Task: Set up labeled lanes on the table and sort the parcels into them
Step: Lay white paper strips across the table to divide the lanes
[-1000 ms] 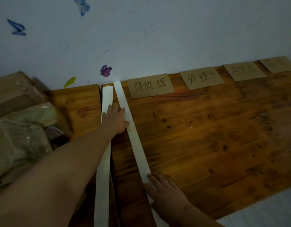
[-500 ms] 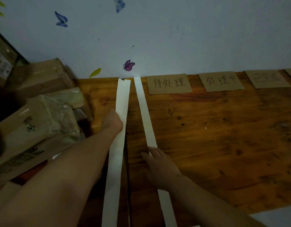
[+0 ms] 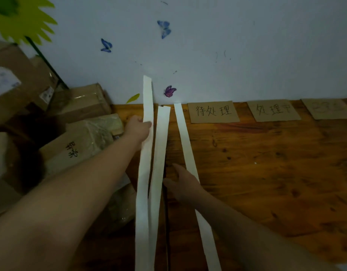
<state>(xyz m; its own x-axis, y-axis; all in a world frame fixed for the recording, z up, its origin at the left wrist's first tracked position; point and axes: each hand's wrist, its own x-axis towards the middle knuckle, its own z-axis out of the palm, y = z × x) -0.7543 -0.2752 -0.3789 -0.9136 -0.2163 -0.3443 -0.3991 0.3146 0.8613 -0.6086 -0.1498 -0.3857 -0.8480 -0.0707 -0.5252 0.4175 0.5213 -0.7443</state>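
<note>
The leftmost white paper strip (image 3: 147, 153) is pinched in the left hand (image 3: 138, 129), thumb curled over its face, and its far end stands up beyond the fingers against the wall. Just right of that grip a second strip (image 3: 159, 153) lies along the table (image 3: 266, 173). The right hand (image 3: 183, 182) rests with loosely spread, straight fingers on a third strip (image 3: 185, 137). Beyond those fingertips lie cardboard label cards (image 3: 213, 111). Left of the gripping hand, parcels (image 3: 84, 141) are piled.

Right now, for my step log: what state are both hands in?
Left hand: grips the raised paper strip.
Right hand: open, fingers straight, beside the laid strip.
</note>
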